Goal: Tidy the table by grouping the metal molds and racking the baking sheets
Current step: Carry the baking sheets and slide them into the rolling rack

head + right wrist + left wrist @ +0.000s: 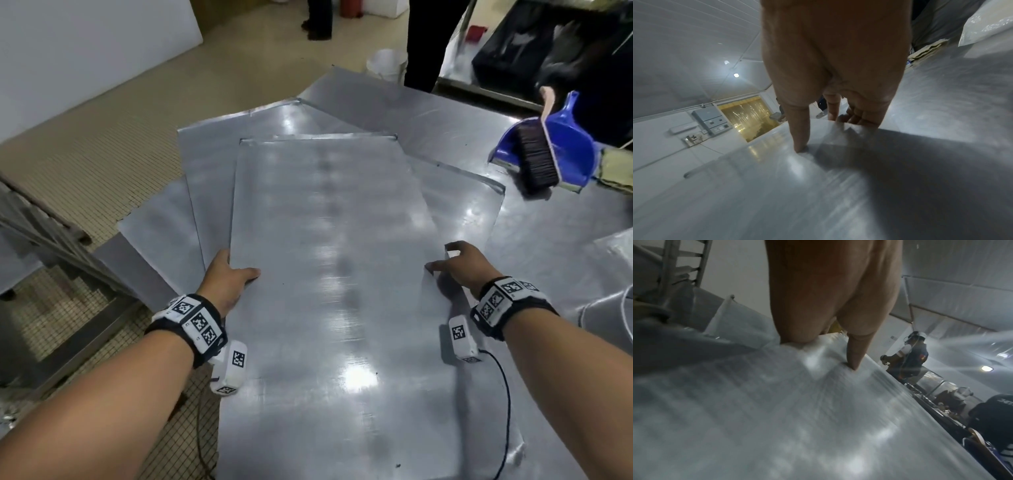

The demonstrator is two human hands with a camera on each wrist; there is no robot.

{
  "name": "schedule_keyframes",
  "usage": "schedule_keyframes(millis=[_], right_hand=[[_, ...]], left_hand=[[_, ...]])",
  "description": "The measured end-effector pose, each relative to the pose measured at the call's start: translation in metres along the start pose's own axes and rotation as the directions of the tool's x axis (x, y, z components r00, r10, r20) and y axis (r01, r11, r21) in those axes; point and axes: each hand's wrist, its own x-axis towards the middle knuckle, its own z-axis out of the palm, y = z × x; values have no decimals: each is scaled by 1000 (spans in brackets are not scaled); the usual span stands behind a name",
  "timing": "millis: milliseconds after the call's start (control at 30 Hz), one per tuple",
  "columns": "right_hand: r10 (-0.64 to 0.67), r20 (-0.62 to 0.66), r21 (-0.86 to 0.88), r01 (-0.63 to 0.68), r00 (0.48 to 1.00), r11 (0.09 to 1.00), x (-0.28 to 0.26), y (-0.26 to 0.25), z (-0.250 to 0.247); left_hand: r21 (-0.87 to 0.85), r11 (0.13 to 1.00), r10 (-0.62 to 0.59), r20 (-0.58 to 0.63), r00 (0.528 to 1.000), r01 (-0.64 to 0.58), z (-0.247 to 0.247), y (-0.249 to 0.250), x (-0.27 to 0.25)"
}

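Because you hold the top sheet [329, 274] by its two long edges, thumbs on top and fingers wrapped under, it stays level and balanced between your arms. Your left hand [227, 277] grips the edge at 9 o'clock; your right hand [462, 265] pinches the edge at 3 o'clock, its fingers [861, 116] curled under the rim. Beneath it more sheets [212, 164] lie fanned askew on the table [534, 233], probably so each edge can be caught singly. A rack [44, 222] waits at 9 o'clock, the likely destination. At 2 o'clock a dustpan [561, 147] and brush [537, 157] sit apart.
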Motion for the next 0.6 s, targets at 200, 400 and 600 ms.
schedule_keyframes(millis=[200, 400, 600], right_hand=[[-10, -44, 64, 13, 999, 998, -27, -1, -21], [24, -152, 109, -7, 988, 994, -47, 1, -41], [107, -233, 109, -84, 967, 991, -53, 10, -41]], left_hand=[[86, 993, 74, 115, 991, -85, 4, 49, 27], [200, 955, 167, 244, 955, -218, 30, 103, 60], [315, 914, 126, 381, 916, -256, 54, 124, 130]])
